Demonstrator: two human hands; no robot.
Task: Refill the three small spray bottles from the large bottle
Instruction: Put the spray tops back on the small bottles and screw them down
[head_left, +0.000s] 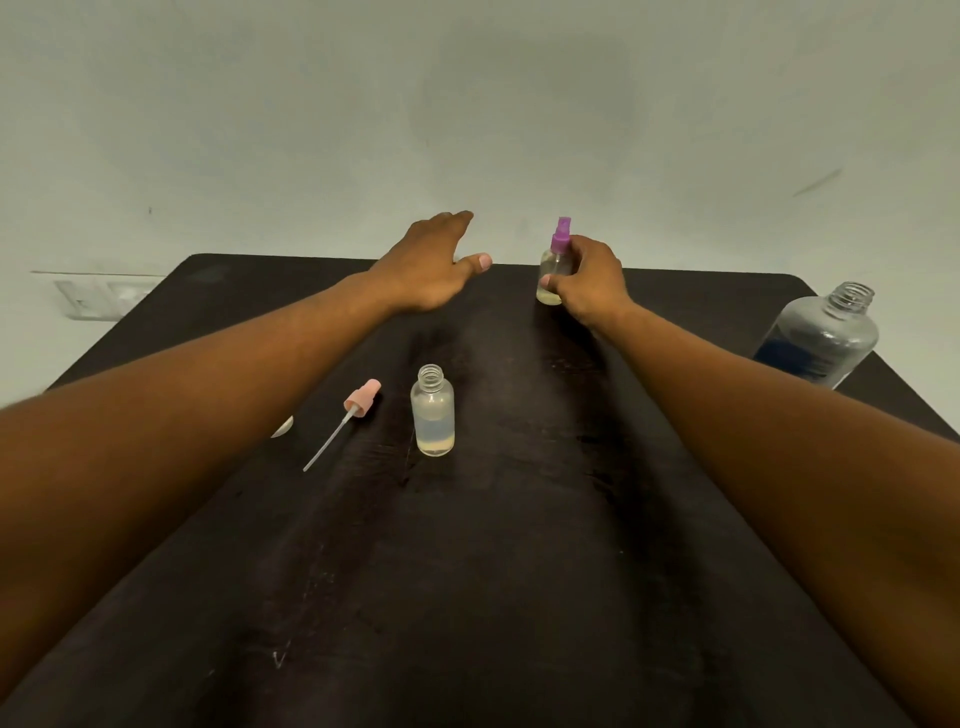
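- Dark table (493, 571) fills the near view, with both forearms reaching to its far edge.
- Large bottle (823, 338) stands at the far right, cap off, mouth up and leaning slightly right (wide-angle lens, probably). The right arm is clearly nearer to it.
- Right hand (589, 283) grips the purple-capped spray bottle (555, 270) at far centre, upright, long axis vertical, nozzle on.
- Left hand (434, 265) hovers just left of it, fingers spread, holding nothing.
- Open small bottle (433, 410) stands near-centre, part filled.
- Pink sprayer head (345, 418) lies to its left, tube pointing near-left.
- The third small bottle isn't identifiable.
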